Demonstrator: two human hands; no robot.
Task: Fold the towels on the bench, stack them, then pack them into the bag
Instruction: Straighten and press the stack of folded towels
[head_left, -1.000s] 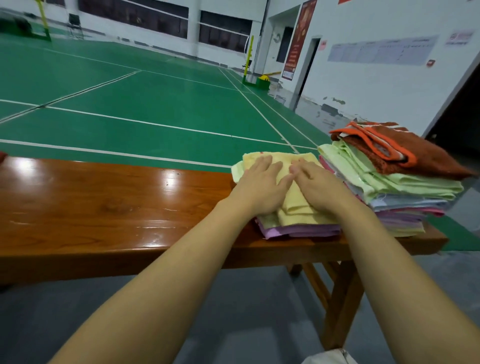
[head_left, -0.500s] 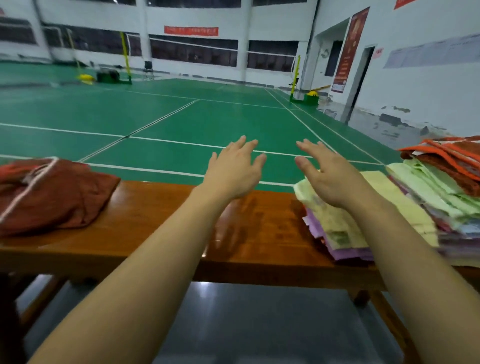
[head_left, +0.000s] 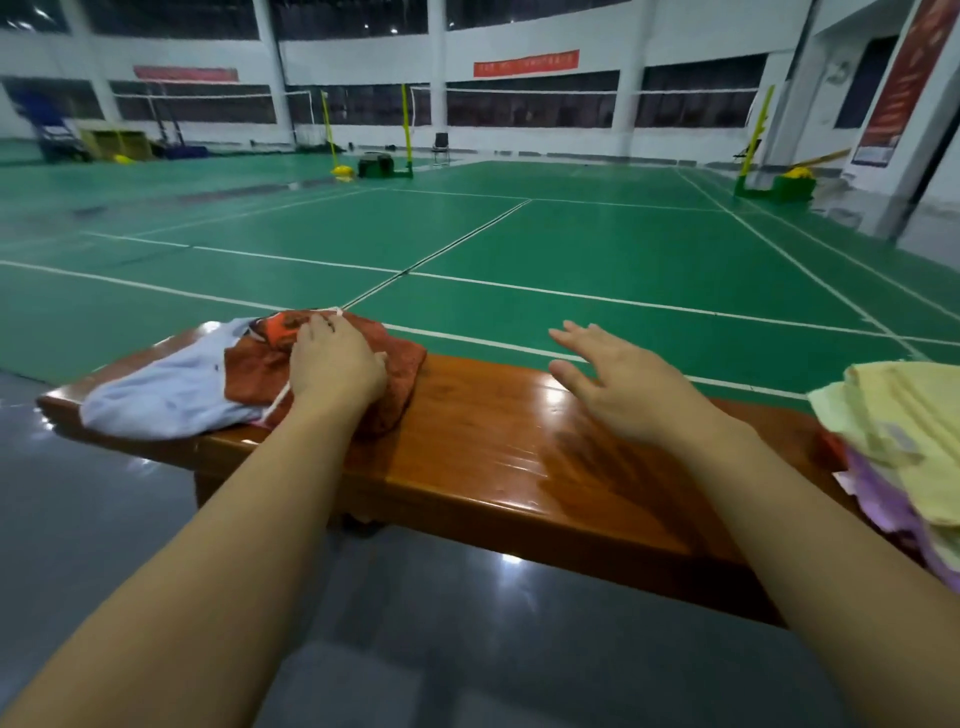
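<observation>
A crumpled rust-brown towel (head_left: 400, 364) with orange and white trim lies near the left end of the wooden bench (head_left: 493, 447). My left hand (head_left: 335, 366) is on top of it, fingers curled down into the cloth near the white edging. It partly overlaps a light blue cloth (head_left: 166, 387) spread at the bench's left end. My right hand (head_left: 623, 387) hovers over the bare middle of the bench, fingers spread and holding nothing. A stack of folded towels (head_left: 904, 431), yellow on top and purple beneath, sits at the right edge of view.
Green badminton courts (head_left: 571, 249) with white lines stretch beyond the bench. Grey glossy floor (head_left: 415, 597) lies between me and the bench. Net posts and yellow-green bases stand far off.
My view has swung left along the bench. Both hands left the folded stack; my left hand has come down on the rust-brown towel, and my right hand trails over the bench's middle.
</observation>
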